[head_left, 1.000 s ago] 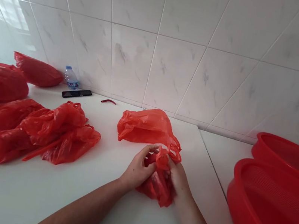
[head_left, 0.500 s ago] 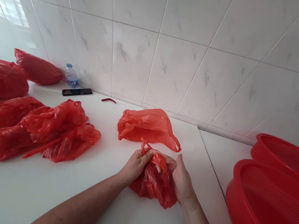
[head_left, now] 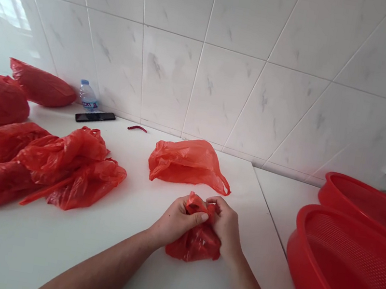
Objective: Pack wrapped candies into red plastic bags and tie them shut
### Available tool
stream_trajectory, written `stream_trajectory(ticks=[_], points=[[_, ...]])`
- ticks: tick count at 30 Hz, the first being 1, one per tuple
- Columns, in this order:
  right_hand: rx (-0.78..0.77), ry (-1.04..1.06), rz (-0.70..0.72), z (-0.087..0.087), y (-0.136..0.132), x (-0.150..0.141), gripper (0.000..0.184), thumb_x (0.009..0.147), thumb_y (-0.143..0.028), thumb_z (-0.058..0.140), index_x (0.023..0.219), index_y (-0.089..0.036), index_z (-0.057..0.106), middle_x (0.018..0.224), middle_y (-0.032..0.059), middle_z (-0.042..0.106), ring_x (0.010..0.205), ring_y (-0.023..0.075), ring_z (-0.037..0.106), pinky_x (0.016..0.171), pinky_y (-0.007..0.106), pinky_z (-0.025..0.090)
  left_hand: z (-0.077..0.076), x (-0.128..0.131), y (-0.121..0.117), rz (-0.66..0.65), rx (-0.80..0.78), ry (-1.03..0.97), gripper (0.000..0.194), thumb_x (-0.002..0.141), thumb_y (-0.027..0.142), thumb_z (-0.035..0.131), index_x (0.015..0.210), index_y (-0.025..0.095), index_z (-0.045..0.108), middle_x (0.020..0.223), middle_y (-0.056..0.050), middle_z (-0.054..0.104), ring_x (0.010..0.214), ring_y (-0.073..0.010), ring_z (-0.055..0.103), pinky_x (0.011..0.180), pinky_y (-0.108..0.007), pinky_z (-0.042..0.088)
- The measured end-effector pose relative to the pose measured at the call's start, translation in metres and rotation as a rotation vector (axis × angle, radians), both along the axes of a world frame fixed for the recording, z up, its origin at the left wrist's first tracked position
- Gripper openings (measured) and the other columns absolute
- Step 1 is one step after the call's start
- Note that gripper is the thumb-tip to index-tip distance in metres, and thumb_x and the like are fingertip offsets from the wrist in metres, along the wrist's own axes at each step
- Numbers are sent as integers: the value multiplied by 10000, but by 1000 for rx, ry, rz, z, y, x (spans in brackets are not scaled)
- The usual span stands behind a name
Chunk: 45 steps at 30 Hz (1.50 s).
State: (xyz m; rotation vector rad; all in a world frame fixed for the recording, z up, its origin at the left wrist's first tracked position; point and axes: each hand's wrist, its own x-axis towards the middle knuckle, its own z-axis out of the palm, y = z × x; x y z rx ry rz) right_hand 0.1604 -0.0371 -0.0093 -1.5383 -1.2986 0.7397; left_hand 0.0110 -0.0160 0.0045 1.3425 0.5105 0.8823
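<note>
Between my hands is a red plastic bag (head_left: 195, 243), its lower part bunched and resting on the white table. My left hand (head_left: 178, 219) is closed around the gathered top, thumb laid across it. On the other side, my right hand (head_left: 226, 223) pinches the bag's neck with curled fingers. What the bag contains, if anything, cannot be made out. Just beyond my hands lies another red plastic bag (head_left: 188, 161), loose and partly open, its handle loop toward the right.
Several filled or crumpled red bags (head_left: 69, 159) lie at the left. Near the wall are a water bottle (head_left: 88, 97), a black phone (head_left: 95, 117) and a small dark red curved item (head_left: 137, 128). Two red plastic baskets (head_left: 306, 231) stand at the right.
My left thumb has moved across the bag's top, and my right fingers have curled in from a more spread pose. The bag's neck is gathered tighter. The view has shifted slightly.
</note>
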Motion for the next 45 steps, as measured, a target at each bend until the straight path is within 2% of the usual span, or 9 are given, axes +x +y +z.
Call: stream_trajectory(ticks=[5,10,16,22,27,31,35,41,45], points=[[47,49,4,0,-1,-4,110,709,-182,492,720,-213,597,712,-25,632,679,153,554,613,240,416,-4,4,-2,64,8,121,158,737,195,624,669,173,483,682,24,527,617,-104,508,586,-222,415],[42,207,149,5,-3,-4,201,725,-169,504,848,-215,656,868,5,675,819,173,599,728,257,448,-5,8,-3,228,85,288,217,689,134,559,629,194,359,600,70,422,540,-69,381,480,-175,319],[-60,556,331,4,-4,6,189,787,-259,575,958,-220,646,896,20,656,797,161,590,736,276,453,-12,4,4,386,207,343,117,688,90,465,673,200,427,595,74,425,552,-76,366,497,-173,315],[-16,810,285,3,-1,9,180,730,-272,695,884,-219,619,817,-10,628,717,116,576,704,247,459,-12,3,4,378,297,287,100,767,141,524,696,197,481,662,45,494,610,-100,458,573,-204,392],[137,786,20,5,7,36,251,631,-242,705,830,-234,552,767,-36,603,681,107,566,659,232,458,-10,-3,12,498,483,110,241,908,275,436,735,181,576,855,-37,579,833,-156,546,778,-270,430],[157,433,-500,-9,15,67,194,588,-219,612,767,-217,537,764,-32,569,656,109,547,623,233,458,-12,-10,21,675,417,56,269,920,316,425,719,189,550,767,-11,567,772,-145,530,743,-254,424],[87,339,-647,-27,21,84,244,564,-205,554,808,-210,555,726,-26,566,529,113,501,491,248,417,-12,-12,23,737,298,37,279,909,329,431,684,189,518,711,12,531,730,-133,501,700,-235,419],[16,326,-410,-31,24,79,230,600,-288,586,811,-198,601,715,1,644,622,167,600,541,254,463,-13,-14,26,687,364,103,204,887,348,448,942,197,575,951,-46,606,911,-180,560,824,-311,450],[-52,175,-146,-32,20,52,237,635,-404,627,728,-186,640,658,7,656,614,179,597,549,265,465,-19,-11,20,350,671,304,741,655,426,729,1308,208,455,1316,-136,490,1227,-286,437,1005,-403,377]])
